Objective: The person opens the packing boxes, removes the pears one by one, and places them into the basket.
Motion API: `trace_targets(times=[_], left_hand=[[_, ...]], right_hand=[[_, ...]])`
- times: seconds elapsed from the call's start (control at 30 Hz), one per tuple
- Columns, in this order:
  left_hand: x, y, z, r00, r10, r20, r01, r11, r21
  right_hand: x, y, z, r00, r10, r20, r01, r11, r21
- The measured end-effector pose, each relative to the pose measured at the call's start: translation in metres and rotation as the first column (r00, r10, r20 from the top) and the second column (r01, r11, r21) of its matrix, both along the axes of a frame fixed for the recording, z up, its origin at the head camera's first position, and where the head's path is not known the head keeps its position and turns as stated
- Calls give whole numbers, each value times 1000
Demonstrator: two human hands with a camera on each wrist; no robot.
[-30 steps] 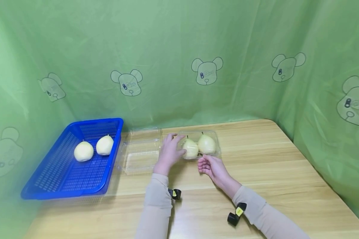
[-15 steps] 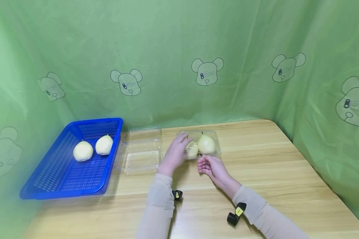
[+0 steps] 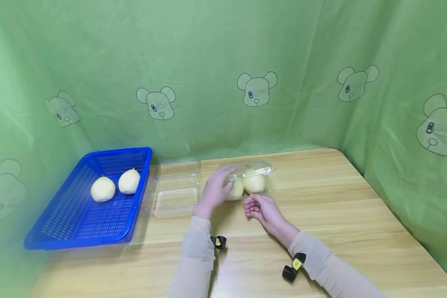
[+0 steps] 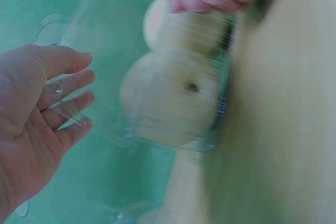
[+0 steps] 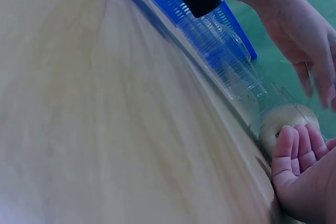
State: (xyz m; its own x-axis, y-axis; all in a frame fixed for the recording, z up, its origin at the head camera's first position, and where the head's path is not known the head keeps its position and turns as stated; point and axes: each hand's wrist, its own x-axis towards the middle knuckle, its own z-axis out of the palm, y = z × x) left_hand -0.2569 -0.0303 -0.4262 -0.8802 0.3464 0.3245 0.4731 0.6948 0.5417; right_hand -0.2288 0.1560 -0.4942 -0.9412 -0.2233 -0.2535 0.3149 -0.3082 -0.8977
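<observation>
The tilted clear lid (image 3: 258, 169) could slip or buckle if the left hand (image 3: 214, 190) twists it by that one end, and the clear box (image 3: 267, 187) could skid on the worktop (image 3: 320, 207) should the right hand (image 3: 262, 209) slacken. The left grip holds the lid's end between thumb and fingers; the right grip, fingers curled, seems to pinch the box's front rim. Two pears (image 3: 254, 184) sit inside the box, just right of the left grip.

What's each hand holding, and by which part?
Left hand: the transparent plastic lid, by its left edge. Right hand: at the front rim of the transparent plastic box; grip unclear.
</observation>
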Motion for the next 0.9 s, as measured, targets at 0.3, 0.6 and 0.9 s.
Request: trace_targets(times=[0.3, 0.6, 0.9], left_hand=[[-2, -13, 5, 996, 83, 19, -85, 978, 191], [-3, -13, 5, 990, 138, 13, -135, 943, 303], [-3, -14, 5, 984, 173, 50, -179, 920, 348]], right_hand=[[2, -3, 1, 1000, 13, 7, -13, 1000, 18], [2, -4, 1, 999, -10, 32, 10, 1000, -6], [-1, 8, 4, 994, -39, 107, 39, 999, 0]])
